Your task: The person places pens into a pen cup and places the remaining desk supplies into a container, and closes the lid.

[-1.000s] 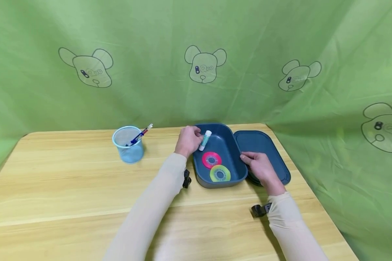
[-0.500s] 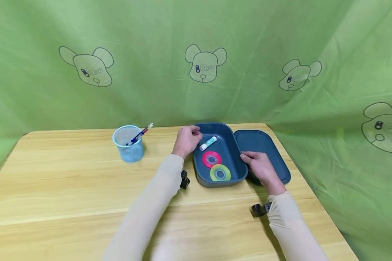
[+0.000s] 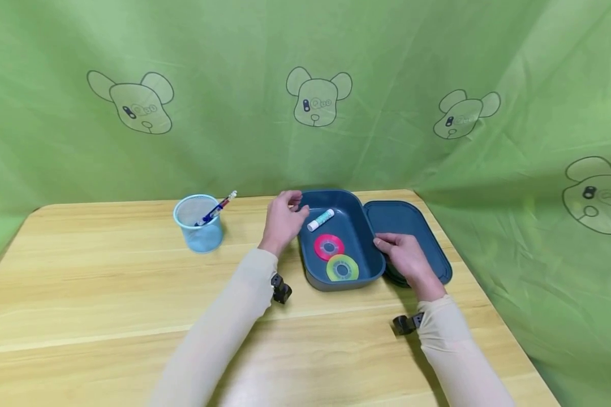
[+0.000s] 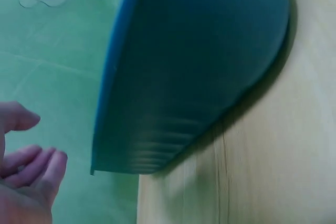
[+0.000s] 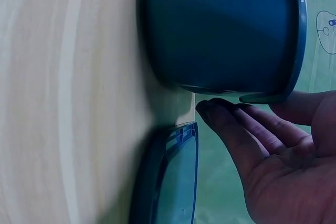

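Observation:
A dark blue storage box (image 3: 355,226) stands uncovered on the table. Inside it a glue stick (image 3: 321,220) lies at the far left, behind a pink tape roll (image 3: 328,247) and a yellow-green tape roll (image 3: 342,268) that overlap. My left hand (image 3: 285,220) hovers by the box's left rim, its fingers loosely bent and nothing in them; the left wrist view shows the same hand (image 4: 31,166) apart from the box wall. With my right hand (image 3: 404,254) I hold the right rim, thumb at the edge and fingers along the outer wall, as the right wrist view shows.
The matching blue lid (image 3: 412,217) lies flat right of the box, partly under my right hand. To the left stands a light blue mesh pen holder (image 3: 203,237) with a pen (image 3: 216,209) leaning out. A green curtain (image 3: 244,141) hangs behind the wooden table (image 3: 107,305).
My left hand has let go of the glue stick, which has tipped over to lie in the box. That hand has drawn back left over the rim. My right hand stays put.

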`<action>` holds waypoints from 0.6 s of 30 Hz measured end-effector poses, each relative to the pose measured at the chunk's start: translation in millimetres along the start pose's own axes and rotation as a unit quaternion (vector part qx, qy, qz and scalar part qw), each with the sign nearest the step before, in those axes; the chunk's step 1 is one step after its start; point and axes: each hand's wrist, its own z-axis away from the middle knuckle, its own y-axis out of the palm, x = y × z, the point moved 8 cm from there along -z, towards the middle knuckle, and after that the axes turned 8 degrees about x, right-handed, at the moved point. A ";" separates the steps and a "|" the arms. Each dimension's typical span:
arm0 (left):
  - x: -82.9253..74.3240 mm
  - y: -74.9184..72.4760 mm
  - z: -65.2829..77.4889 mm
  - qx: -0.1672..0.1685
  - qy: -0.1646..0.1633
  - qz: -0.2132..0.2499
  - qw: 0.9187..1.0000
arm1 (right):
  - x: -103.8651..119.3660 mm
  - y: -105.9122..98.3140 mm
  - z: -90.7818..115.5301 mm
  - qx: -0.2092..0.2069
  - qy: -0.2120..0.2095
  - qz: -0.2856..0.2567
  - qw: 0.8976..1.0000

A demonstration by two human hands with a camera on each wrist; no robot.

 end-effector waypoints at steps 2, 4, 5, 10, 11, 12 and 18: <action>-1.5 -2.1 6.1 -0.007 -0.004 0.000 1.000 | 0.4 -2.1 1.6 -0.003 -0.003 0.004 1.000; -1.2 -3.6 12.3 -0.013 -0.017 -0.005 1.000 | 2.2 -5.1 4.8 -0.006 -0.007 0.003 1.000; -0.3 -3.8 14.9 -0.013 -0.023 -0.010 1.000 | 3.5 -7.0 6.7 -0.006 -0.012 -0.001 1.000; 4.8 -1.3 25.0 -0.003 -0.049 -0.042 0.998 | 10.0 -22.6 20.2 -0.012 -0.038 -0.033 0.999; 5.4 -0.4 26.5 0.000 -0.052 -0.044 0.998 | 10.5 -26.9 23.3 -0.016 -0.042 -0.033 0.998; 5.6 0.3 28.0 0.001 -0.054 -0.046 0.998 | 10.4 -31.2 26.4 -0.019 -0.044 -0.032 0.998; 8.1 2.6 35.0 0.007 -0.063 -0.045 0.997 | 1.4 -59.5 43.3 -0.048 -0.033 -0.019 0.998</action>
